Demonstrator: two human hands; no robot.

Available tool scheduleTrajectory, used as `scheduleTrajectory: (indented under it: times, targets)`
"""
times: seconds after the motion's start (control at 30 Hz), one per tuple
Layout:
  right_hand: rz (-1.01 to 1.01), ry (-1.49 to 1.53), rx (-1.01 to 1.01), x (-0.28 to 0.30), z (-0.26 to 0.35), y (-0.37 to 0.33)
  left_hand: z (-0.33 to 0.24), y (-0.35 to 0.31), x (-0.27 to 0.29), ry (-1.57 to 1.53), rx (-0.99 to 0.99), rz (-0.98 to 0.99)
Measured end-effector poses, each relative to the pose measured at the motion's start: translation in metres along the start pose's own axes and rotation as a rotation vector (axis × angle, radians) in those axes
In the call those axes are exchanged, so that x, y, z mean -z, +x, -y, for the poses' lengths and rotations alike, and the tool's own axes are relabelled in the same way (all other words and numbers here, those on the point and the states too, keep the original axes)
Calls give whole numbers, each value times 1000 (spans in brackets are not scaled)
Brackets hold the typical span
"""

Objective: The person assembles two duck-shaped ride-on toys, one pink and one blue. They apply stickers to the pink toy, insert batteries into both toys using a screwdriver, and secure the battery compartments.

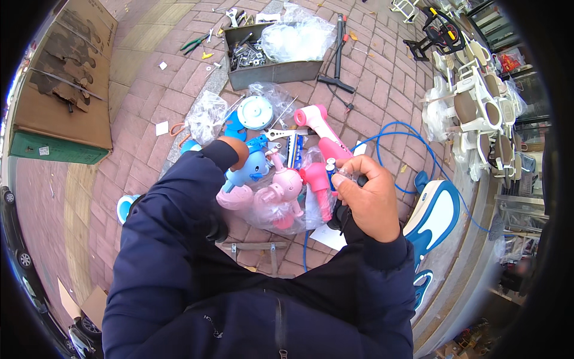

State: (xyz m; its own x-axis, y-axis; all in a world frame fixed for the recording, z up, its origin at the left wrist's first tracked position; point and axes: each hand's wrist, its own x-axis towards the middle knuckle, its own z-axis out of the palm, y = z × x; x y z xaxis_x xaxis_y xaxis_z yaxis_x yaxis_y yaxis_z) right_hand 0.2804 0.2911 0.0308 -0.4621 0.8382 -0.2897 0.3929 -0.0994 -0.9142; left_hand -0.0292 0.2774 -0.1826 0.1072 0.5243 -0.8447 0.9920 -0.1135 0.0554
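My left hand (237, 152), half hidden by its dark sleeve, is curled on a blue animal-shaped plastic part (256, 166) with a painted eye. Between the thumb and fingers of my right hand (372, 192) are small blue-and-white cylinders that look like batteries (330, 166). Just left of them lies a bright pink plastic part (315, 175). A pale pink animal-shaped part (288, 183) rests on clear plastic bags between my hands. Beyond it are a blue-and-white printed pack (295, 151), a pink-and-white arm-shaped part (323, 127) and a round white-and-blue part (255, 112).
A grey metal toolbox (275, 76) of hardware stands ahead, with pliers (192, 44) to its left and a black T-handled tool (338, 57) to its right. A blue hose (382, 136) curves right. White plastic chairs or frames (472, 107) and a large cardboard box (66, 78) flank the brick paving.
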Motion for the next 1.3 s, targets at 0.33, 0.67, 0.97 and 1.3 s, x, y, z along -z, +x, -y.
scheduleTrajectory:
  times: [0.33, 0.67, 0.97, 1.3]
  targets:
    - [16, 70, 132, -17, -7, 10, 6, -181, 31, -1642, -130, -629]
    - [17, -12, 171, -67, -9, 29, -98, -138, 19, -2234, -596, -493]
    - [-18, 338, -126, -80, 3, 44, -76, -133, 32, -2174, -623, -698]
    - [79, 393, -256, -76, -11, 45, -68, -156, 37, -2469, -742, -683]
